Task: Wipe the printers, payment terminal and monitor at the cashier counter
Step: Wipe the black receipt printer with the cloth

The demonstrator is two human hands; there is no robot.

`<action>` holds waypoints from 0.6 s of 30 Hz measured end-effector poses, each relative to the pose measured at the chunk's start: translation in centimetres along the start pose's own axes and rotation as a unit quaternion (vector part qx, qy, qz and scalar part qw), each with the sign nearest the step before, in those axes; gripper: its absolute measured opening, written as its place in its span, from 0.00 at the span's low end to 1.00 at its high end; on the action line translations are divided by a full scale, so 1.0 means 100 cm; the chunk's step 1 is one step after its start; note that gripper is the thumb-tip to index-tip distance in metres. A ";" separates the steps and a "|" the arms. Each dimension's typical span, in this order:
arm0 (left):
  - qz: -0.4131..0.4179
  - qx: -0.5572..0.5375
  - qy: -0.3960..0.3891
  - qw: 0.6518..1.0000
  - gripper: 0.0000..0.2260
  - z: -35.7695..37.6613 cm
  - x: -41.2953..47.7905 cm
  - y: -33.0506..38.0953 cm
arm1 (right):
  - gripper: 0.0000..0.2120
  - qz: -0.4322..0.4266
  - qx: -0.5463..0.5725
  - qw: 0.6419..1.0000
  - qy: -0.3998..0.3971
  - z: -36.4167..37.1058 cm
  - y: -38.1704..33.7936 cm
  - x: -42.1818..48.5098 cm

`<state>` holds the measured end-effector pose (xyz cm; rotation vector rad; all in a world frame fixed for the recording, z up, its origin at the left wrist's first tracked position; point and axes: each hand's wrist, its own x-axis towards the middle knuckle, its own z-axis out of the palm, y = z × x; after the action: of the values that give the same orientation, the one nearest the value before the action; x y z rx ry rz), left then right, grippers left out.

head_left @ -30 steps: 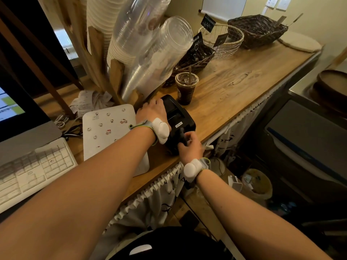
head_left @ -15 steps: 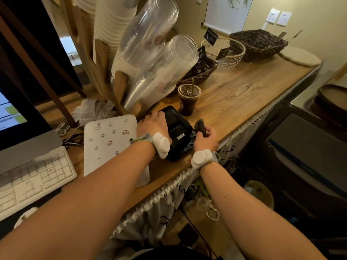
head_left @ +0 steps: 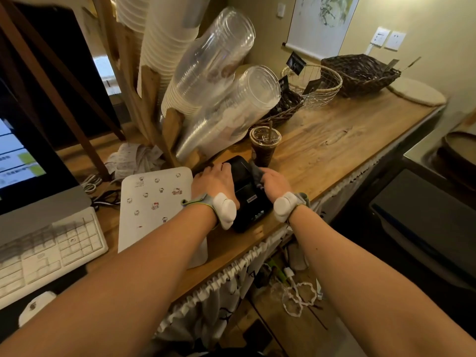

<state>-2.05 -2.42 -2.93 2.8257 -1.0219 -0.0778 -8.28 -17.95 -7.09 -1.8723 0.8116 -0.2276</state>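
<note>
Wooden counter [head_left: 334,140] runs from the lit monitor [head_left: 23,161] and white keyboard [head_left: 49,246] at the far left toward baskets at the right, and most of what could go wrong sits close to the hands. Just right of the keyboard lies a white patterned device [head_left: 154,202], perhaps another printer, though I cannot tell; crumpled receipts [head_left: 134,157] lie behind it. The left hand [head_left: 215,180] rests with fingers curled over the left side of the small black receipt printer [head_left: 248,194], steadying it near the counter's front edge. A hard push could slide the printer off that edge, so the bracing hand matters. The right hand [head_left: 273,180] grips a grey cloth [head_left: 255,172] bunched against the printer's right upper side. Right behind them stands a plastic cup of dark iced drink [head_left: 264,148] with a lid and straw; a backward sweep of the cloth could tip it, and liquid could then reach the printer. Above, stacked clear cups [head_left: 226,99] and white paper cups [head_left: 162,47] lean in a wooden rack, empty and easily jostled. Farther right, a wire basket [head_left: 319,83] holds small black label cards, and a dark wicker basket [head_left: 360,73] looks empty as far as I can see.
</note>
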 end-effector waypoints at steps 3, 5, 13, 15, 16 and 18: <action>-0.009 -0.001 -0.017 1.000 0.35 -0.002 0.003 0.001 | 0.22 -0.067 -0.064 0.995 -0.037 0.008 -0.019 0.006; -0.014 -0.001 -0.024 1.000 0.36 -0.004 0.003 0.001 | 0.22 -0.074 -0.136 0.986 -0.055 0.007 -0.017 0.010; -0.007 -0.027 -0.004 1.000 0.35 0.002 0.002 -0.003 | 0.18 -0.053 -0.250 0.960 -0.109 0.003 -0.039 0.036; -0.007 -0.033 0.009 0.999 0.33 0.002 0.002 -0.004 | 0.21 -0.088 -0.203 0.968 -0.118 0.011 -0.052 0.039; -0.006 -0.038 0.014 0.999 0.33 0.004 0.001 -0.004 | 0.22 -0.122 -0.222 0.961 -0.115 0.015 -0.053 0.040; -0.010 -0.051 0.022 0.998 0.33 0.008 0.001 -0.006 | 0.22 -0.165 -0.279 0.940 -0.111 0.021 -0.051 0.044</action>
<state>-1.66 -2.17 -3.76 2.7343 -0.9520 -0.0668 -1.74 -17.96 -4.44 -2.5158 0.4214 0.0177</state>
